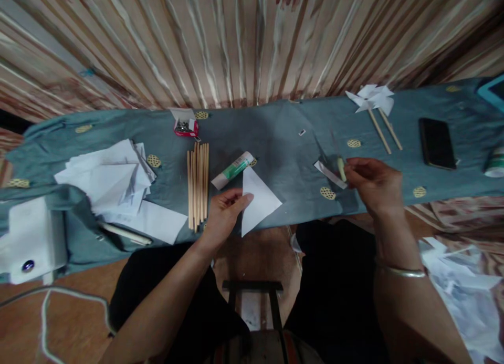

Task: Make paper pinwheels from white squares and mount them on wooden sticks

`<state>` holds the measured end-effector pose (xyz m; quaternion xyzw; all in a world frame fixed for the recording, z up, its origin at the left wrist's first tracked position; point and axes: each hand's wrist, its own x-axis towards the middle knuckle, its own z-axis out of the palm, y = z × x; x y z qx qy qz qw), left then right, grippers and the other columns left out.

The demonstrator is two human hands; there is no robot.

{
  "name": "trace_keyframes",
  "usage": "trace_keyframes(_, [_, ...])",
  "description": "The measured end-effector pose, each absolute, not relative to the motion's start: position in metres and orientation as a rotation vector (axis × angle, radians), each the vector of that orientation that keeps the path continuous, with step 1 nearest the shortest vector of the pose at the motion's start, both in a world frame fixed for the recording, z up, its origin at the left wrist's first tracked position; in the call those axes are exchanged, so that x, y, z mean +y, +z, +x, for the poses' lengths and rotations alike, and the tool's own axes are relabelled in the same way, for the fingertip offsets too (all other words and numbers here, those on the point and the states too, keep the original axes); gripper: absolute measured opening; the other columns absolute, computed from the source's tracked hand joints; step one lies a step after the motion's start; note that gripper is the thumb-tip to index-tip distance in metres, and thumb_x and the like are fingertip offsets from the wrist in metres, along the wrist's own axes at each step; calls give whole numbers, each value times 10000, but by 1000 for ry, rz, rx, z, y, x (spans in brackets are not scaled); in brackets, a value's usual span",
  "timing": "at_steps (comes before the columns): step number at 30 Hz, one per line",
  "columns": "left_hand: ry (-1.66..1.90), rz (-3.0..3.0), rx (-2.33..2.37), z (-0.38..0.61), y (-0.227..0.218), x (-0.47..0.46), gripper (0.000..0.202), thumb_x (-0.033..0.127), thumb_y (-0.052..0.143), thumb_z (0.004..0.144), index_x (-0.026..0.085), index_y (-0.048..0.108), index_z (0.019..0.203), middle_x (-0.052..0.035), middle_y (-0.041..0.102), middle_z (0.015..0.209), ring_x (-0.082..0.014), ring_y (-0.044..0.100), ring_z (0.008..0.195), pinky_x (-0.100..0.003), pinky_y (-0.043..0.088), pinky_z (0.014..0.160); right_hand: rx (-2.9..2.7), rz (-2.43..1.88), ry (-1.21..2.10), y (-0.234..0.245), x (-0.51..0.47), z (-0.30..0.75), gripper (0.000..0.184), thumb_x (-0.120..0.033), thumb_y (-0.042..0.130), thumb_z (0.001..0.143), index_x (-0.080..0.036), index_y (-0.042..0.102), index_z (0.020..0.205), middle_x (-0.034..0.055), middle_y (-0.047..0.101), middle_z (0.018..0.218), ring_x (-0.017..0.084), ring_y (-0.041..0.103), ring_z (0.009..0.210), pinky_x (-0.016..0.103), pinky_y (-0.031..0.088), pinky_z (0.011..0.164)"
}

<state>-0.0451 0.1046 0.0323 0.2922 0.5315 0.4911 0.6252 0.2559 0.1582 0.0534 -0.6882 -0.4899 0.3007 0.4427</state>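
Note:
My left hand (224, 217) pinches a folded white paper triangle (260, 201) by its left side, above the table's front edge. My right hand (374, 185) is closed around the pale yellow-green handle of what look like scissors (340, 169). Their thin blades point away from me and are blurred. Just left of that hand lies a narrow white strip (329, 175). A green and white glue stick (233, 170) rests behind the triangle, and a row of wooden sticks (198, 185) is left of it.
White paper sheets (106, 180) are piled at left, near a pen (126, 234) and a white device (35, 240). A red box of small metal pieces (186, 126) stands behind the sticks. At right are paper pinwheels (370, 97) on sticks and a phone (437, 143). Paper scraps (460, 285) fill a bag below.

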Motion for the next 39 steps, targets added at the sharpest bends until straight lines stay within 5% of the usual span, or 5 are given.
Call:
trace_keyframes(4, [1161, 623, 1202, -48, 35, 106, 275, 361, 869, 579, 163, 757, 732, 6, 705, 680, -99, 571, 604, -217, 443, 611, -975, -1539, 975, 61, 156, 240, 434, -377, 891, 532, -170, 699, 862, 5, 700, 706, 122, 614, 623, 269, 475, 649])
trace_keyframes(11, [1264, 621, 1263, -59, 40, 115, 281, 350, 861, 573, 162, 752, 751, -5, 713, 712, -119, 600, 632, -235, 460, 625, -1348, -1324, 1552, 65, 133, 212, 598, -566, 830, 618, -209, 715, 1084, 38, 716, 802, 159, 636, 708, 277, 500, 633])
trace_keyframes(17, [1341, 588, 1267, -68, 41, 120, 299, 346, 878, 546, 179, 759, 764, -3, 730, 742, -109, 604, 633, -223, 472, 629, -1505, -1104, 2030, 56, 113, 182, 541, -442, 841, 673, -219, 715, 1149, 35, 711, 903, 122, 630, 771, 224, 503, 676])
trace_keyframes(34, [1232, 646, 1235, -57, 39, 112, 265, 339, 864, 583, 158, 756, 743, -8, 711, 709, -100, 577, 595, -214, 443, 578, -1513, -1087, 2063, 53, 113, 174, 391, -408, 826, 699, -189, 753, 1014, 23, 701, 813, 103, 621, 709, 204, 502, 620])
trace_keyframes(39, [1227, 635, 1224, -58, 40, 112, 253, 326, 863, 583, 154, 753, 733, -2, 704, 694, -94, 570, 588, -208, 435, 571, -1448, -1111, 2104, 49, 111, 176, 471, -362, 830, 706, -206, 719, 1137, -4, 686, 777, 89, 606, 668, 206, 507, 622])
